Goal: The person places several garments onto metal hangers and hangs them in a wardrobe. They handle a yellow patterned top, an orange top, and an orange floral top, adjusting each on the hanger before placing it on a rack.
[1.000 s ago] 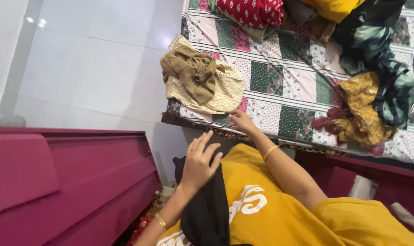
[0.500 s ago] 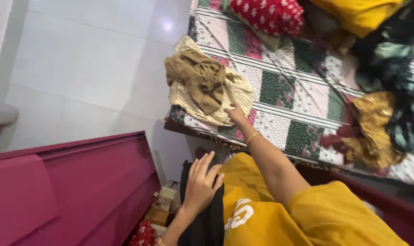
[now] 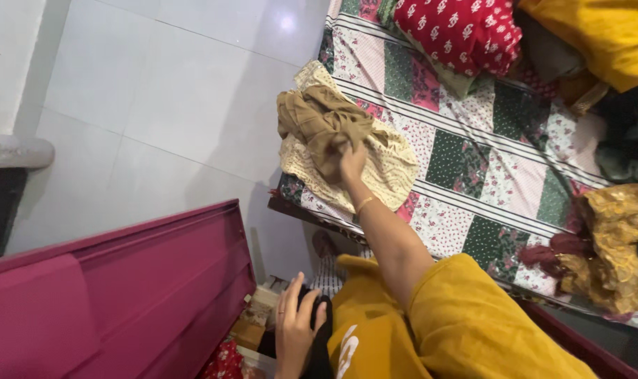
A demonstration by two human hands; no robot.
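The olive-brown cloth [image 3: 324, 126] is plain, a dull khaki, and lies on a cream cloth [image 3: 382, 172] with a fine lacy pattern. The bedsheet [image 3: 473, 133] is patchwork: dark green floral squares, pink and white floral squares, divided by black-and-white stripes. A red cloth [image 3: 459, 31] carries small white motifs. A mustard-yellow cloth [image 3: 606, 35] is plain. A golden-yellow cloth [image 3: 617, 231] has a darker woven pattern and maroon trim. The person's sleeve [image 3: 473, 323] is mustard yellow, with a white print on the front. A black cloth [image 3: 319, 351] is plain. The cabinet [image 3: 122, 295] is magenta. The floor [image 3: 157, 105] is glossy white tile.
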